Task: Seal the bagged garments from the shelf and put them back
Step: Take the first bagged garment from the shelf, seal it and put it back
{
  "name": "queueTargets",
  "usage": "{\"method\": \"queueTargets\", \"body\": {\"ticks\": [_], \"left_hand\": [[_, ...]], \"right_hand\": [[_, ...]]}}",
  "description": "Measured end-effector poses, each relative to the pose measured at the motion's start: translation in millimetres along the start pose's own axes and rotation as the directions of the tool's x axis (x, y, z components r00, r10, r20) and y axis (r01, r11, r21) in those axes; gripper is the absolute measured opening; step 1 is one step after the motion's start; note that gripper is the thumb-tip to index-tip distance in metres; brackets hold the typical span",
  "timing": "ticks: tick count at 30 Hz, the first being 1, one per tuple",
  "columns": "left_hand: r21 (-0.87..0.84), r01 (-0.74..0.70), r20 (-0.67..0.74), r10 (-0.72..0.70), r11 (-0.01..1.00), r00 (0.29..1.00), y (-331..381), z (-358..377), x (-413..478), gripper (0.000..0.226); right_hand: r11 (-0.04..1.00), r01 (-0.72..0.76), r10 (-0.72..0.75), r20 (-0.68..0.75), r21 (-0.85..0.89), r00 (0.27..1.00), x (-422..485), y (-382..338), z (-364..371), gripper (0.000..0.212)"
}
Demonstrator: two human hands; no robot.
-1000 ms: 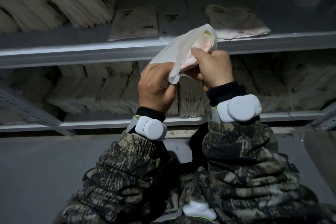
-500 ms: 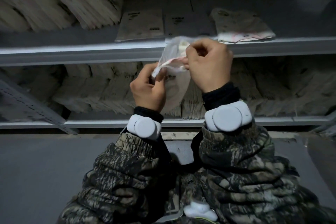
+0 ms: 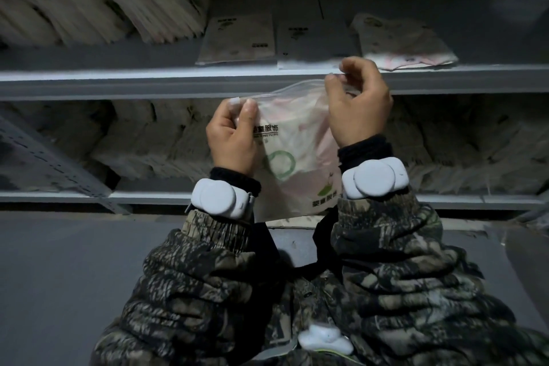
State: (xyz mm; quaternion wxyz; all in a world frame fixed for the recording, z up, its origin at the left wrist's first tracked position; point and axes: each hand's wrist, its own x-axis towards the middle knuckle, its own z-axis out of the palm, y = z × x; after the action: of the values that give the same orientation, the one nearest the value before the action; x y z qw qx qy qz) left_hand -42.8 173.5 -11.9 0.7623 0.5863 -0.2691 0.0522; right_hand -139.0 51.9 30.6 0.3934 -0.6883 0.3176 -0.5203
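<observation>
Head view: the left hand [image 3: 231, 134] and right hand [image 3: 359, 107] are pinching the translucent printed plastic garment bag [image 3: 294, 151] by its top edge. That edge is running crosswise between their fingertips [image 3: 249, 111], and the bag is hanging below them.

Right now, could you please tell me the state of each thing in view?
Bag, held upright in the air, top edge stretched between both hands; sealed or not, cannot tell.
Left hand, pinches the bag's top left corner.
Right hand, pinches its top right corner.
Left shelf bag, lies flat.
Middle shelf bag, lies flat.
Right shelf bag, lies flat, rumpled.
</observation>
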Motion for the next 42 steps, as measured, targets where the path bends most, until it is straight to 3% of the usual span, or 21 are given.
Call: {"method": "queueTargets", "body": {"ticks": [5, 8, 11, 18, 23, 28, 33, 36, 39, 40, 42], "left_hand": [[-0.059, 0.068, -0.015, -0.069, 0.996, 0.998, 4, -11, 5, 0.019], [-0.054, 0.086, -0.011, -0.086, 0.995, 0.996, 4, -17, 12, 0.018], [-0.049, 0.118, -0.003, -0.118, 0.992, 0.993, 0, -20, 16, 0.021], [-0.05, 0.176, -0.039, -0.178, 0.983, 0.983, -20, -18, 29, 0.02], [-0.033, 0.199, -0.054, -0.2, 0.979, 0.978, -30, -15, 35, 0.027], [-0.032, 0.222, -0.081, -0.224, 0.975, 0.971, -31, -9, 35, 0.032], [0.036, 0.162, -0.103, -0.158, 0.986, 0.982, -29, -6, 37, 0.031], [0.093, 0.116, -0.134, -0.103, 0.989, 0.986, -25, -5, 41, 0.03], [0.094, 0.092, -0.154, -0.077, 0.991, 0.985, -23, -2, 45, 0.032], [0.096, 0.091, -0.161, -0.075, 0.991, 0.984, -23, -2, 46, 0.031], [0.102, 0.099, -0.182, -0.079, 0.99, 0.98, -25, -3, 48, 0.03]], "right_hand": [[0.971, -0.22, 0.213, 0.079, 0.094, 0.974, 0, 14, 16, 0.032], [0.939, -0.291, 0.273, 0.115, 0.183, 0.955, 0, 22, 24, 0.022], [0.94, -0.231, 0.216, 0.084, 0.251, 0.973, 3, 27, 28, 0.005], [0.935, -0.159, 0.135, 0.095, 0.317, 0.986, 17, 37, 27, 0.025], [0.929, -0.213, 0.197, 0.085, 0.302, 0.977, 19, 52, 33, 0.024], [0.951, -0.129, 0.126, 0.029, 0.279, 0.992, 21, 53, 35, 0.028], [0.931, -0.066, 0.083, -0.034, 0.358, 0.996, 21, 42, 36, 0.022], [0.936, -0.226, 0.182, 0.179, 0.271, 0.967, 16, 44, 37, 0.012], [0.832, -0.496, 0.317, 0.519, 0.249, 0.794, 7, 54, 35, 0.027], [0.806, -0.535, 0.317, 0.578, 0.254, 0.752, 3, 54, 33, 0.026], [0.835, -0.501, 0.291, 0.59, 0.229, 0.753, 2, 53, 32, 0.028]]}}
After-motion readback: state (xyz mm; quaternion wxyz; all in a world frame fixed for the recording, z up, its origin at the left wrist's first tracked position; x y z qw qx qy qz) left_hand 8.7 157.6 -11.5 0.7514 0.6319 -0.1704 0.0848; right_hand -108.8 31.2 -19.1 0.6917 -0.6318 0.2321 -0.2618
